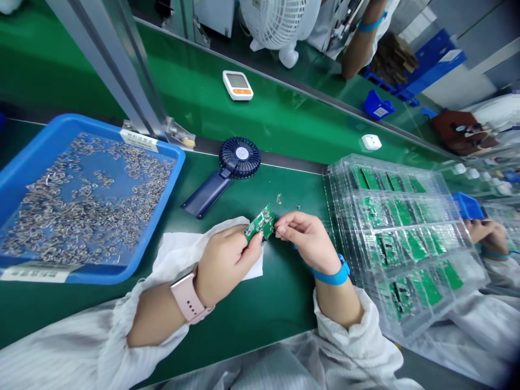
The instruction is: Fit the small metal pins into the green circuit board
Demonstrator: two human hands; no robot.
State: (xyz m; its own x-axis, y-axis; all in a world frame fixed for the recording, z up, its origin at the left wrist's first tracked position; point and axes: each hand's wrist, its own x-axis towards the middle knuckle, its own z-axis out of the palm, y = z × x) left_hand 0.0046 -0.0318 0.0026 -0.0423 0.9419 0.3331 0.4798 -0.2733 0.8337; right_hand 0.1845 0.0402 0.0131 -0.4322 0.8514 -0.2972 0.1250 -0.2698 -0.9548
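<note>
A small green circuit board (pixel 264 221) is gripped between the thumb and fingers of my left hand (pixel 227 259), tilted above the green work surface. My right hand (pixel 305 236) is at the board's right edge with thumb and forefinger pinched together; what lies between those fingertips is too small to make out. Just beyond the board lie a few tiny metal pieces (pixel 278 199). Under my left hand is a white cloth (pixel 179 250). To the left, a blue tray (pixel 156 230) holds many small bent metal clips (pixel 93 211).
A dark blue handheld fan (pixel 211 192) lies behind my left hand. Clear plastic trays (pixel 359 216) with green boards are stacked at the right. A white-and-orange digital display (pixel 238 86) sits on the green panel, near a metal post (pixel 117 65). Another person's hands (pixel 489 234) are at far right.
</note>
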